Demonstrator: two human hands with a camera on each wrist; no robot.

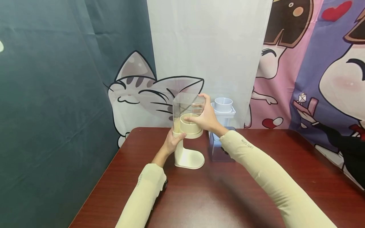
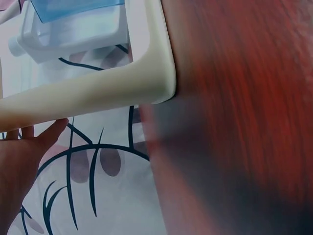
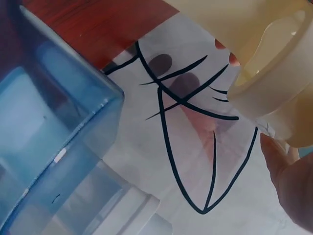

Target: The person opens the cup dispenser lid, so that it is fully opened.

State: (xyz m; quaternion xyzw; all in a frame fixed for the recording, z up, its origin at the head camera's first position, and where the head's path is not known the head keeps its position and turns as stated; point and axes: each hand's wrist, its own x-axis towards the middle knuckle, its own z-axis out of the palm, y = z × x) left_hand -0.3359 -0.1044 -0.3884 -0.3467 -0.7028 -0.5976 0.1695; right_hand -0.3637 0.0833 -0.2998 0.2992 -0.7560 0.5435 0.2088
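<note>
A cream pet-feeder-like stand point(image 1: 189, 158) stands on the table, its flat rounded base down. At its top sit a clear plastic container point(image 1: 178, 106) and a cream round collar point(image 1: 190, 128). My left hand point(image 1: 171, 142) grips the upper part of the stand, thumb in front; its other fingers are mostly hidden behind. In the left wrist view the fingertips touch the cream column point(image 2: 93, 95). My right hand point(image 1: 207, 117) holds the clear container by its right side, fingers round the outside and thumb at the collar. The right wrist view shows the collar point(image 3: 274, 78) beside that hand point(image 3: 296, 191).
Just right of the stand is a translucent blue box point(image 1: 220, 150), close to my right forearm. Behind it rises a white piece with a round collar point(image 1: 223, 106). The reddish-brown table point(image 1: 182, 202) ends at a printed cloth backdrop point(image 1: 211, 47).
</note>
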